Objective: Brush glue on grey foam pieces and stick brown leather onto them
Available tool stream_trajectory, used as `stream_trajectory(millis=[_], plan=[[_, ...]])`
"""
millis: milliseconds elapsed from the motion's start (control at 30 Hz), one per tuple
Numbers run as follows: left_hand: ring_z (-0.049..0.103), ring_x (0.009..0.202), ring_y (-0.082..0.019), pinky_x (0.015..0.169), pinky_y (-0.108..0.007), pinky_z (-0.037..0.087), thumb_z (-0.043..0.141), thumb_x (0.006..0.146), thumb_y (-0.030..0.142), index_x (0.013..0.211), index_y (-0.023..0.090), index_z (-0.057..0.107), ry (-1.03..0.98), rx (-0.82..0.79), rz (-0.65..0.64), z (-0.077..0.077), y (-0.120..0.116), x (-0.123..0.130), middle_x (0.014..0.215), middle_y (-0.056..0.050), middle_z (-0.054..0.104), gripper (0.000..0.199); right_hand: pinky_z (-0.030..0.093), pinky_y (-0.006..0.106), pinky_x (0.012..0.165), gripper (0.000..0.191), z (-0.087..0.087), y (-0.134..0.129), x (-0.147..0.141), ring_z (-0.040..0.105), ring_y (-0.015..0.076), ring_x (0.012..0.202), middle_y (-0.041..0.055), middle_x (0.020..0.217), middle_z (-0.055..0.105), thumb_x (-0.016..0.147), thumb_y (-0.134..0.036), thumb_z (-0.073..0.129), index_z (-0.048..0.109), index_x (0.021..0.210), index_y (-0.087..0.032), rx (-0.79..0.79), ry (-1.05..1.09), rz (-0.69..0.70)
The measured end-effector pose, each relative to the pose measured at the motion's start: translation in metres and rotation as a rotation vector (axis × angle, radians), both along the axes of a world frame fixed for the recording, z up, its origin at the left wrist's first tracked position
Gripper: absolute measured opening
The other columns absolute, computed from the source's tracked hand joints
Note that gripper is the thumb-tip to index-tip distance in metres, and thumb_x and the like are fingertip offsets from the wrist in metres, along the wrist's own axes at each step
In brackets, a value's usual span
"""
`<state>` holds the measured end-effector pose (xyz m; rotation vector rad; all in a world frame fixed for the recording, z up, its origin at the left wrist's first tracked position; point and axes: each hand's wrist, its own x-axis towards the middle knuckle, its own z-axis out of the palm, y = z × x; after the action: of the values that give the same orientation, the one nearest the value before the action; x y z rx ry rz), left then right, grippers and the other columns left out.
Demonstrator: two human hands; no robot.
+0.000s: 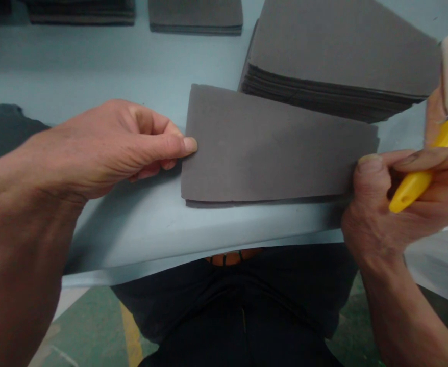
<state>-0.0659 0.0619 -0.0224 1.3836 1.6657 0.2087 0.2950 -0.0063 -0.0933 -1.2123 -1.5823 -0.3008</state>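
A dark grey folded sheet [270, 148], either fabric or foam, lies near the front edge of the table with a second layer showing along its lower side. My left hand [120, 140] pinches the sheet's left edge, thumb on top and fingers underneath. At the right edge, the thumb of my right hand [403, 188] presses on the sheet's corner. The same hand grips a paintbrush [415, 188] with a yellow handle, metal ferrule and pale bristles, pointing up at the right border. Part of the brush is cut off by the frame.
A thick stack of grey sheets [342, 46] stands just behind the sheet. Smaller piles, one at the back centre [195, 15] and one further left [82, 11], lie along the far side. A dark cloth piece [5, 130] is at left on the pale blue table [113, 66].
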Motion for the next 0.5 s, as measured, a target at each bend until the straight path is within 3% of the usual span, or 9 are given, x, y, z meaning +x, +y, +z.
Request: stream_trajectory(millis=[167,333,500], plan=[[0.039,0.045,-0.007,0.041,-0.021,0.025,0.077,0.06,0.075,0.07,0.019,0.068,0.004,-0.031,0.005,-0.002,-0.0003,-0.001,0.056,0.001,0.051,0.058,0.051,0.035,0.06,0.023,-0.0047,0.002,0.0083,0.055,0.0124,0.059,-0.004,0.073,0.053,0.076,-0.027,0.079,0.057,0.084,-0.024,0.034,0.002,-0.02],[0.038,0.042,-0.007,0.037,-0.021,0.024,0.075,0.06,0.079,0.065,0.02,0.066,0.001,-0.022,-0.01,0.0019,-0.0011,0.0019,0.052,0.001,0.05,0.06,0.05,0.035,0.066,0.023,-0.0037,0.0007,0.008,0.054,0.0114,0.062,-0.0043,0.074,0.05,0.076,-0.024,0.076,0.054,0.083,-0.025,-0.029,0.033,-0.076],[0.035,0.039,-0.007,0.035,-0.022,0.023,0.073,0.057,0.079,0.063,0.021,0.066,0.011,-0.034,-0.013,0.0051,-0.0011,0.0054,0.049,0.002,0.048,0.059,0.05,0.034,0.062,0.024,-0.0035,0.004,0.0059,0.052,0.0107,0.056,-0.005,0.071,0.048,0.078,-0.026,0.075,0.053,0.084,-0.025,0.014,0.028,-0.005]])
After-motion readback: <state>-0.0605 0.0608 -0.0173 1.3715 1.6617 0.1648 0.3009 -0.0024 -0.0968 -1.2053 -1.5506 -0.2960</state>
